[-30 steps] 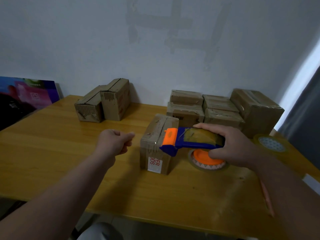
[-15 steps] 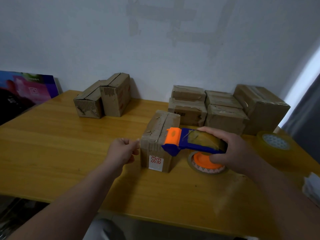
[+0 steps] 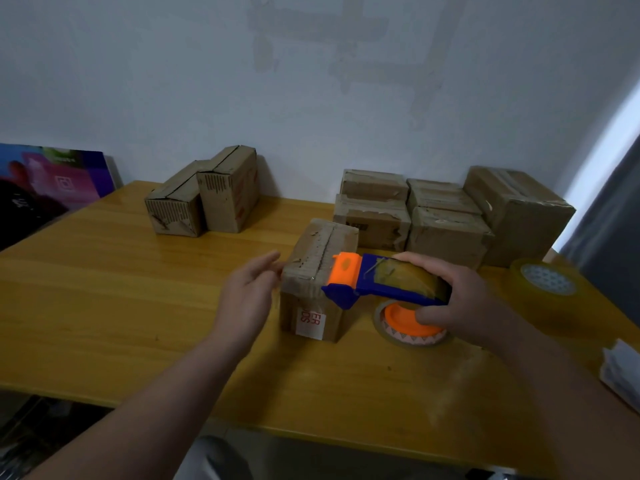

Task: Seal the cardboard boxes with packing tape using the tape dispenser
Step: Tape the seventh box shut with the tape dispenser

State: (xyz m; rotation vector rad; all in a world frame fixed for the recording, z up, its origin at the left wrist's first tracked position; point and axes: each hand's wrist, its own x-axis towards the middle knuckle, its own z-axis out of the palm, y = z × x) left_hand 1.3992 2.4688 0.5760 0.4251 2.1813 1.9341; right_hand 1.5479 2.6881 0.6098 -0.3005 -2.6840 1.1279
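Table (image 3: 104, 306) of yellow wood, against white wall. Purple poster (image 3: 52, 181) leaning at far left, print unreadable. Five taped cardboard boxes (image 3: 446, 233) stacked back right, two cartons (image 3: 207, 199) back left. Alone mid-table: centre box (image 3: 311, 271), top seam up, white label (image 3: 311, 322) on front, red letters "ER" and "DS" only partly legible. Right hand (image 3: 464, 306) wrapped round blue tape dispenser (image 3: 381, 282), fingers curled over top, thumb on orange hub below. Dispenser's orange head on centre box's top right edge. Left hand (image 3: 249, 299) just beside box's left side, fingers loosely extended, gripping nothing, contact unclear. Spare tape roll (image 3: 545, 285) far right.
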